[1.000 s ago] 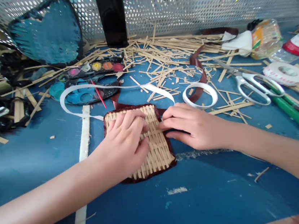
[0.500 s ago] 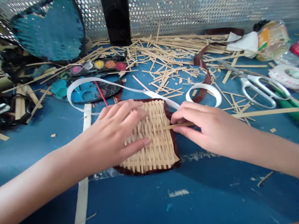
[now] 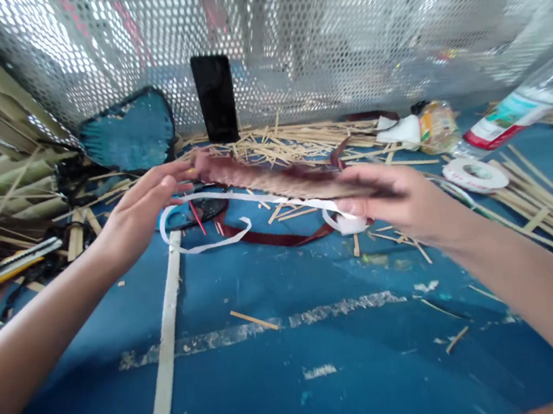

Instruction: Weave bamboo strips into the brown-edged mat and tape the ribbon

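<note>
Above the table, right hand gripping bamboo mat

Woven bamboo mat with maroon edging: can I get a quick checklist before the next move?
Right hand grip on the woven bamboo mat with maroon edging: ok, holds its end, raised edge-on.
Left hand: not ok, open; contact with the mat cannot be told.
Weave strips: cannot tell, the mat is blurred and edge-on.
White ribbon: cannot tell whether it is caught at the right hand.
Maroon ribbon: ok, lies on the blue table below the mat.
</note>
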`<state>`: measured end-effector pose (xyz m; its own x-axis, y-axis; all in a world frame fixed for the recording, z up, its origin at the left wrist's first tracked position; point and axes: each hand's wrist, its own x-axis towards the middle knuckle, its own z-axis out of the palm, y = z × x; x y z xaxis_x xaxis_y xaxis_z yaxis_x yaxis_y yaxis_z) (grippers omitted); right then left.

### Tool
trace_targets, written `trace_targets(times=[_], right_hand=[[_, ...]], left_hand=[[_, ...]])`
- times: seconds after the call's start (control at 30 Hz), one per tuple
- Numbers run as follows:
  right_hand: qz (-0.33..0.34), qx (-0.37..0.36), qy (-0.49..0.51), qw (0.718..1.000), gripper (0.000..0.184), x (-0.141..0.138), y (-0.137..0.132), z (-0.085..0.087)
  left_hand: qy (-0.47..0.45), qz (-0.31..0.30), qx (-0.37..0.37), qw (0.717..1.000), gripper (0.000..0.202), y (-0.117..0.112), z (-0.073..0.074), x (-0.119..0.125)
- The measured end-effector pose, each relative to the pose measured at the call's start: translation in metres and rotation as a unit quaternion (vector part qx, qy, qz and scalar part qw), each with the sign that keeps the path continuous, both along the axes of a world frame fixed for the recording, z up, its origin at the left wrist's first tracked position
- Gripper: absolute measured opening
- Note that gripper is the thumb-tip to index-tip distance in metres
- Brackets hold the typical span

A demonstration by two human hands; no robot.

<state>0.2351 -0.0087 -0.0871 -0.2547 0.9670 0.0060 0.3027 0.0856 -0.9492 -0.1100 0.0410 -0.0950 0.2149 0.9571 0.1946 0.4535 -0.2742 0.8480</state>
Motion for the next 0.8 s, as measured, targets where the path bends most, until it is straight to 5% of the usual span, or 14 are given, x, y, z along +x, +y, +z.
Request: trace_targets(times=[0.17, 0.23, 0.33, 0.4, 0.5, 0.63, 0.8], right_hand=[[-0.108, 0.08, 0.112, 0.985, 0.017, 0.006, 0.004, 0.024], [-0.125, 0.114, 0.081, 0.982, 0.013, 0.007, 0.003, 0.035], [-0.143, 0.173, -0.024, 0.974, 0.013, 0.003, 0.002, 0.044], [-0.145, 0.215, -0.092, 0.961, 0.012, -0.002, 0.004, 0.046], [-0.12, 0.251, -0.123, 0.953, 0.016, -0.007, 0.01, 0.042], [-0.066, 0.18, -0.082, 0.978, 0.03, -0.001, 0.017, 0.034], [0.04, 0.036, -0.061, 0.997, 0.027, 0.011, 0.026, 0.014]], left_hand=[[-0.072, -0.04, -0.056, 0.995, 0.042, -0.005, 0.0, 0.008], [-0.128, -0.126, -0.1, 0.979, 0.052, -0.01, -0.002, 0.021], [-0.205, -0.33, -0.142, 0.911, 0.074, -0.019, 0.003, 0.049], [-0.229, -0.386, -0.12, 0.885, 0.08, -0.024, 0.013, 0.071], [-0.312, -0.25, -0.089, 0.912, 0.055, -0.024, 0.036, 0.1], [-0.4, -0.057, -0.033, 0.914, 0.026, -0.001, 0.066, 0.103], [-0.335, -0.038, 0.058, 0.94, 0.03, 0.032, 0.081, 0.063]])
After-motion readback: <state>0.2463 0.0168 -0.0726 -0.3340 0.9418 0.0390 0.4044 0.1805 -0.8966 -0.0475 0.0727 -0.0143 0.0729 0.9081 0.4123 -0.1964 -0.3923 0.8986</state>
